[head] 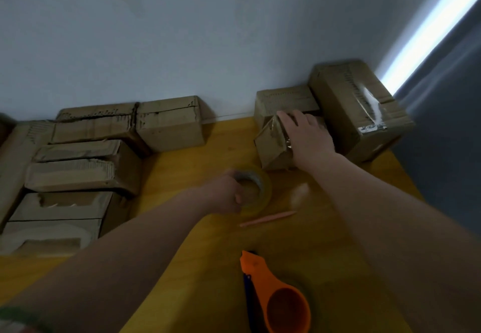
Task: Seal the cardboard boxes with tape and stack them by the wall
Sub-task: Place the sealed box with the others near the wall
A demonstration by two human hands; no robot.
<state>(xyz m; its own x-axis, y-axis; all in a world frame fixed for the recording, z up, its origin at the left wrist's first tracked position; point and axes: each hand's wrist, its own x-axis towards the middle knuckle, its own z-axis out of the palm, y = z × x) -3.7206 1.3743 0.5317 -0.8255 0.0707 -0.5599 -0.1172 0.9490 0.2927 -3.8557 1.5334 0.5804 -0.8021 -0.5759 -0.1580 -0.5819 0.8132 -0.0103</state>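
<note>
Left hand point(226, 193) apparently around blurred tape roll point(264, 189)

Nothing legible; dark print on top of the far right cardboard boxes point(347, 93) is too blurred to read
</note>
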